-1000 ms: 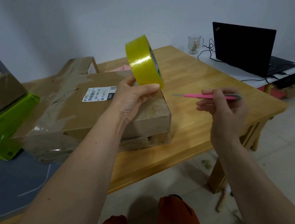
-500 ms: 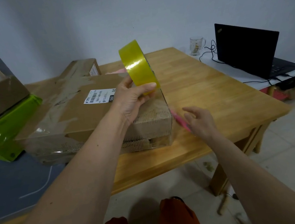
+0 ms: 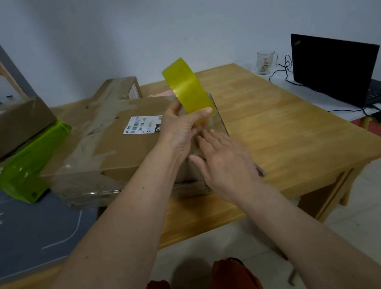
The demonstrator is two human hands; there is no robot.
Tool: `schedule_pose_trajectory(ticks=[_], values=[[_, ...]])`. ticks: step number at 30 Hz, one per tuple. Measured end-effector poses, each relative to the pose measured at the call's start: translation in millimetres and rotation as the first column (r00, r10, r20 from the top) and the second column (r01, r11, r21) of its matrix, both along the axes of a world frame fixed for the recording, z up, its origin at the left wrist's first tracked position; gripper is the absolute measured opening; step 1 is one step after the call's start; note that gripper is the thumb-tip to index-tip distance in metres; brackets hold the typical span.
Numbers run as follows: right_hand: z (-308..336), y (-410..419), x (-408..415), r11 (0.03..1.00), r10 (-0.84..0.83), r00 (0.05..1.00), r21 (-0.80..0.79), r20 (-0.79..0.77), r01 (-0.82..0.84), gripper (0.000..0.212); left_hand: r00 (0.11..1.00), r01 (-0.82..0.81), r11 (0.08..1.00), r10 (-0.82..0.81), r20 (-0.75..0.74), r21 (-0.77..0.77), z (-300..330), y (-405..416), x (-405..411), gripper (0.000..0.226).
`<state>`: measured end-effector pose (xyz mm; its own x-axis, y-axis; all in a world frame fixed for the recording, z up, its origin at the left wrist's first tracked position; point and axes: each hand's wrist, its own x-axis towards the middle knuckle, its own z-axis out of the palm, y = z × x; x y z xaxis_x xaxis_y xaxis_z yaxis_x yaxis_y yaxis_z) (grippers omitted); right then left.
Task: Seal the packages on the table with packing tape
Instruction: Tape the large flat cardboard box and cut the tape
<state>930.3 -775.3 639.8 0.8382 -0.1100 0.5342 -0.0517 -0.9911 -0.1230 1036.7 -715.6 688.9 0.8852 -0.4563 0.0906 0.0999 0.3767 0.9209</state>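
Reaching in nearest, the right hand (image 3: 227,164) lies flat, fingers straight, on the cardboard box's (image 3: 116,146) near corner, hiding that corner. Just behind, the left hand (image 3: 181,126) pinches the yellow tape roll (image 3: 187,89) upright above the box on the wooden table (image 3: 274,118); its core faces away.

A single head-worn wide-angle camera is looking forward and down, close over both forearms, toward a wooden table (image 3: 287,135) against a wall.
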Motion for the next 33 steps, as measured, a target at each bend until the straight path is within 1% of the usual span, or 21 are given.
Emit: schedule_pose_trajectory(ticks=[1, 3, 6, 9, 11, 12, 13, 14, 15, 16, 17, 18, 19, 22, 24, 25, 26, 28, 29, 31, 33], values=[[5, 1, 3, 1.0, -0.017, 0.996, 0.001, -0.093, 0.017, 0.068, 1.0, -0.005, 1.0, 0.005, 0.001, 0.003, 0, 0, 0, 0.04], [11, 1, 8, 1.0, -0.028, 0.981, -0.006, -0.194, 0.027, 0.071, 1.0, -0.016, 1.0, 0.016, 0.003, 0.006, 0, 1, -1, 0.039], [12, -4, 11, 0.998, -0.025, 0.971, 0.048, -0.239, 0.037, 0.066, 0.999, -0.036, 0.999, 0.036, 0.012, 0.006, 2, 4, -4, 0.05], [13, -3, 11, 0.968, -0.119, 0.957, 0.184, -0.265, 0.171, 0.069, 0.998, -0.06, 0.998, 0.06, -0.012, -0.016, 3, 8, -8, 0.054], [12, -5, 15, 0.926, -0.141, 0.963, 0.312, -0.229, 0.21, 0.066, 0.998, -0.058, 0.998, 0.057, -0.028, -0.037, 3, 9, -10, 0.053], [12, -7, 17, 0.892, -0.133, 0.97, 0.403, -0.203, 0.206, 0.063, 0.998, -0.057, 0.997, 0.056, -0.032, -0.044, 3, 9, -11, 0.051], [13, -12, 19, 0.836, -0.115, 0.976, 0.512, -0.183, 0.194, 0.06, 0.998, -0.057, 0.997, 0.055, -0.034, -0.047, 4, 9, -11, 0.049], [13, -17, 19, 0.748, -0.08, 0.983, 0.642, -0.165, 0.169, 0.057, 0.998, -0.055, 0.997, 0.053, -0.035, -0.047, 3, 9, -11, 0.046], [13, -21, 19, 0.628, -0.041, 0.992, 0.769, -0.118, 0.118, 0.055, 0.998, -0.051, 0.998, 0.049, -0.036, -0.047, 3, 9, -12, 0.045], [11, -23, 19, 0.502, -0.021, 0.999, 0.863, -0.05, 0.054, 0.053, 0.998, -0.045, 0.998, 0.044, -0.034, -0.045, 3, 10, -12, 0.045], [8, -23, 19, 0.416, -0.023, 1.0, 0.909, 0.014, -0.003, 0.049, 0.999, -0.042, 0.998, 0.041, -0.03, -0.036, 2, 10, -12, 0.045], [5, -21, 20, 0.377, -0.036, 0.998, 0.925, 0.056, -0.039, 0.048, 0.999, -0.04, 0.999, 0.04, -0.024, -0.026, 2, 10, -11, 0.046], [3, -20, 22, 0.36, -0.044, 0.995, 0.931, 0.084, -0.063, 0.047, 0.999, -0.038, 0.999, 0.038, -0.019, -0.017, 1, 9, -10, 0.047], [-1, -27, 25, 0.325, -0.022, 0.995, 0.942, 0.1, -0.088, 0.052, 1.0, -0.018, 1.0, 0.018, -0.003, -0.009, 1, 9, -8, 0.045], [-6, -31, 22, 0.253, -0.013, 0.994, 0.962, 0.108, -0.101, 0.056, 1.0, -0.006, 1.0, 0.006, -0.001, -0.009, 0, 10, -8, 0.044], [-11, -30, 21, 0.216, -0.057, 0.991, 0.971, 0.12, -0.105, 0.057, 1.0, 0.0, 1.0, 0.0, -0.002, -0.008, 0, 10, -9, 0.045], [-15, -26, 20, 0.219, -0.129, 0.982, 0.97, 0.135, -0.105, 0.055, 1.0, 0.006, 1.0, -0.006, -0.003, -0.008, 0, 11, -9, 0.046], [-19, -13, 21, 0.282, -0.25, 0.952, 0.954, 0.176, -0.103, 0.037, 1.0, 0.01, 1.0, -0.01, -0.002, -0.01, 1, 12, -8, 0.046], [-20, -9, 24, 0.278, -0.283, 0.939, 0.954, 0.197, -0.117, 0.03, 1.0, 0.01, 1.0, -0.01, -0.001, -0.007, 2, 12, -9, 0.045], [-19, -8, 30, 0.22, -0.307, 0.93, 0.966, 0.202, -0.137, 0.022, 1.0, 0.009, 1.0, -0.009, 0.005, 0.013, 4, 12, -11, 0.045], [-17, -12, 31, 0.205, -0.285, 0.941, 0.971, 0.181, -0.124, 0.026, 1.0, 0.003, 0.999, -0.004, 0.025, 0.037, 4, 17, -11, 0.045]])
